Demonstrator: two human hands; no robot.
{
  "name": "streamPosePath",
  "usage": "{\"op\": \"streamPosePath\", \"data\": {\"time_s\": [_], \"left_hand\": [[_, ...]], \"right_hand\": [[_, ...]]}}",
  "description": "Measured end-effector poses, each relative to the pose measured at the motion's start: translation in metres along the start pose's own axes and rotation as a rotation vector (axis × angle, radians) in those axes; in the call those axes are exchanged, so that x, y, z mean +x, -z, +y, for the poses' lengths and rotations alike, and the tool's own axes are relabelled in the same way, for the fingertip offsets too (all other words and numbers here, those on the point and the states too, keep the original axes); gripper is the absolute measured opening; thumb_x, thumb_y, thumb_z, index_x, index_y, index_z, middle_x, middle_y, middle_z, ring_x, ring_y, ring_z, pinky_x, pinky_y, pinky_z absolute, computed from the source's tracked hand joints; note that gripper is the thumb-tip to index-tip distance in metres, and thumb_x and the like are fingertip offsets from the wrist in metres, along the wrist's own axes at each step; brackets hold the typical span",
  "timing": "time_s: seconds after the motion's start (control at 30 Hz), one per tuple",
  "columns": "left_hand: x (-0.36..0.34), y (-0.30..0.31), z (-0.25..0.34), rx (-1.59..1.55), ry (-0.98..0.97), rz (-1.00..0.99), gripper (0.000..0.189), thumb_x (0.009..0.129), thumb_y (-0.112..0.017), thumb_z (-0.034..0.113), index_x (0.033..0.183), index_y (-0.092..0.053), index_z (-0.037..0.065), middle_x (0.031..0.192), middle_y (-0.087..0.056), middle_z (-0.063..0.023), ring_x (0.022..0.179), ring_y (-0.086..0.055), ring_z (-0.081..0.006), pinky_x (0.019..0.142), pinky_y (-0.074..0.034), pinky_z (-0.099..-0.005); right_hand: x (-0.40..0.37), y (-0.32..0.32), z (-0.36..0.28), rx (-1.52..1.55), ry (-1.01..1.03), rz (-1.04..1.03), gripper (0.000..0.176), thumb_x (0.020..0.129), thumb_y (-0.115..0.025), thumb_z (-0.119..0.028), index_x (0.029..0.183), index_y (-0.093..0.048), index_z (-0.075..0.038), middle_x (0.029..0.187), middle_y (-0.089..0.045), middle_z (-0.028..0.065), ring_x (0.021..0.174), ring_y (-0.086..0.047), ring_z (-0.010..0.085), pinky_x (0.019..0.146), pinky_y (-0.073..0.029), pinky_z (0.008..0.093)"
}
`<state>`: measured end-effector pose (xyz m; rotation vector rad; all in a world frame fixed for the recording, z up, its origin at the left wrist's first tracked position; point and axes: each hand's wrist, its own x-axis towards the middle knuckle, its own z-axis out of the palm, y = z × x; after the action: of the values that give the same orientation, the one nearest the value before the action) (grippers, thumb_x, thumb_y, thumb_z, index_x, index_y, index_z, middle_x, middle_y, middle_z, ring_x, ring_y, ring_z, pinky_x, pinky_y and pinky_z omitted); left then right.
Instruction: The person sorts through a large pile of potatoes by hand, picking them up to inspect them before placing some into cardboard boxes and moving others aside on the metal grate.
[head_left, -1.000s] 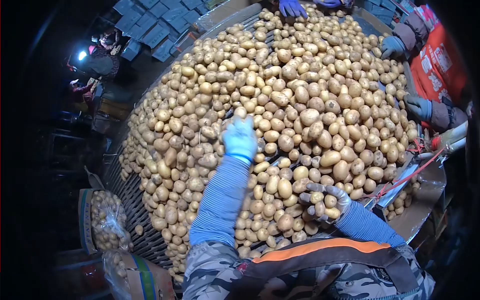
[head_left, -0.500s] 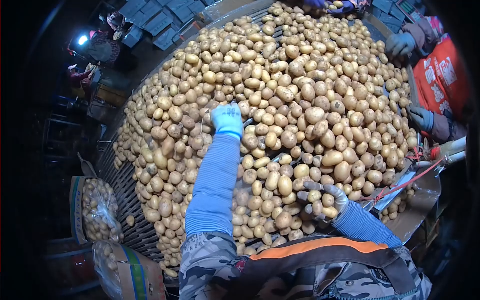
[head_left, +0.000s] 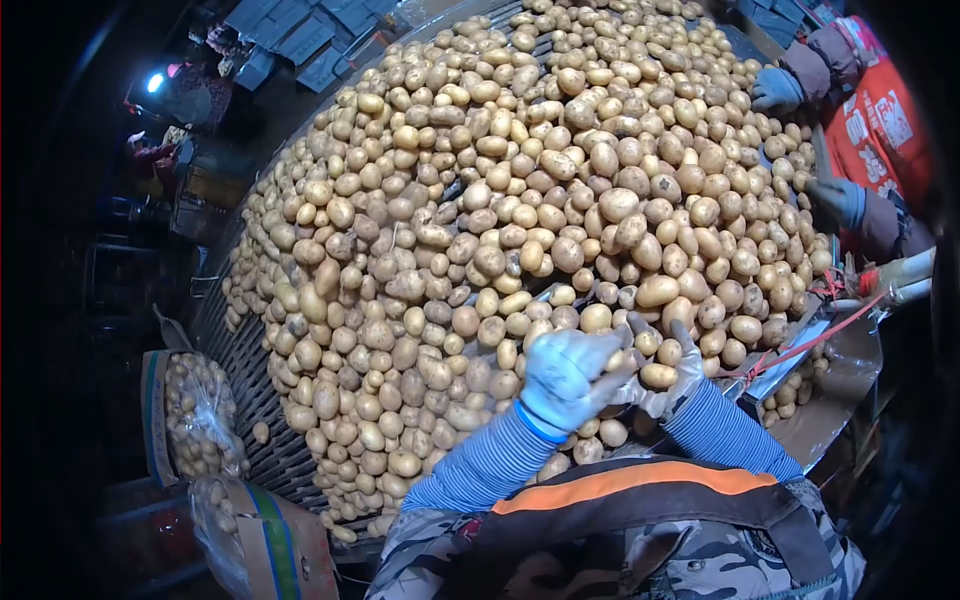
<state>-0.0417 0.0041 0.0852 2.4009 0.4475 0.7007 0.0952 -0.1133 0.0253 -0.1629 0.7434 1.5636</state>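
A broad heap of potatoes (head_left: 470, 250) covers the slatted surface in front of me. My left hand (head_left: 568, 380), in a pale blue and white glove, is beside my right hand with its fingers curled in. A potato partly shows at its fingertips. My right hand (head_left: 685, 372), in a greyish glove, is cupped low over the near right of the heap. Several potatoes lie in its palm, one (head_left: 657, 376) against the fingers. Where the two hands meet, some fingertips are hidden.
Boxes of bagged potatoes stand at lower left, one box (head_left: 275, 540) nearest me. At right a person's gloved hands (head_left: 776, 90) touch the heap. A pole (head_left: 905, 280) with red cord (head_left: 820, 355) borders the near right corner. Stacked cartons (head_left: 300, 35) and people are beyond.
My left hand has come back from the middle of the heap, down and right, to my right hand. My right hand stays nearly in place, still cupping potatoes.
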Motion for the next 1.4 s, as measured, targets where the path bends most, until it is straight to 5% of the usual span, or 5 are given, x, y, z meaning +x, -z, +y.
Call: {"op": "streamPosePath", "data": {"time_s": [0.57, 0.67, 1.0, 1.3, 1.4], "left_hand": [[-0.014, 0.058, -0.184, 1.267, 0.396, -0.213, 0.03, 0.071, -0.065, 0.02, 0.101, -0.061, 0.018, 0.084, -0.058, -0.0012, 0.085, -0.057, -0.0231, 0.067, -0.045, -0.0398], [0.008, 0.068, -0.188, 1.207, 0.515, -0.363, 0.028, 0.071, -0.063, 0.022, 0.099, -0.063, 0.018, 0.089, -0.063, -0.0031, 0.089, -0.059, -0.0236, 0.074, -0.047, -0.0382], [-0.033, 0.03, -0.016, -0.235, 0.275, -0.218, 0.052, 0.071, -0.075, 0.019, 0.118, -0.058, 0.002, 0.107, -0.061, -0.0117, 0.095, -0.059, -0.0212, 0.086, -0.048, -0.0317], [-0.087, -0.016, 0.0, 0.464, 0.466, -0.46, 0.029, 0.077, -0.062, 0.027, 0.1, -0.059, 0.009, 0.09, -0.063, -0.0134, 0.084, -0.063, -0.0297, 0.071, -0.049, -0.0422], [-0.073, -0.034, 0.006, 0.576, 0.597, -0.573, 0.024, 0.077, -0.062, 0.026, 0.094, -0.056, 0.01, 0.088, -0.061, -0.0111, 0.086, -0.063, -0.0289, 0.07, -0.048, -0.0425]], "right_hand": [[-0.005, 0.016, -0.007, 0.031, -0.179, -0.179, 0.072, 0.086, -0.037, -0.064, 0.14, -0.036, -0.016, 0.141, -0.037, 0.018, 0.116, -0.046, 0.0457, 0.08, -0.048, 0.0593], [-0.014, -0.005, 0.001, -0.165, -0.017, -0.136, 0.073, 0.088, -0.042, -0.058, 0.135, -0.04, -0.002, 0.14, -0.039, 0.0179, 0.124, -0.046, 0.0294, 0.09, -0.049, 0.0467], [-0.003, 0.025, 0.008, 0.052, -0.432, -0.497, 0.083, 0.084, -0.044, -0.064, 0.141, -0.031, -0.005, 0.144, -0.03, 0.0233, 0.125, -0.034, 0.0518, 0.101, -0.032, 0.063], [-0.03, 0.006, 0.019, 0.568, -0.46, -0.323, 0.075, 0.086, -0.044, -0.063, 0.141, -0.034, -0.013, 0.149, -0.025, 0.0127, 0.132, -0.026, 0.0485, 0.094, -0.032, 0.0706], [-0.025, 0.018, 0.013, -0.067, -0.319, -0.345, 0.074, 0.087, -0.039, -0.065, 0.141, -0.035, -0.015, 0.148, -0.029, 0.0093, 0.129, -0.031, 0.0479, 0.096, -0.026, 0.0718]]}}
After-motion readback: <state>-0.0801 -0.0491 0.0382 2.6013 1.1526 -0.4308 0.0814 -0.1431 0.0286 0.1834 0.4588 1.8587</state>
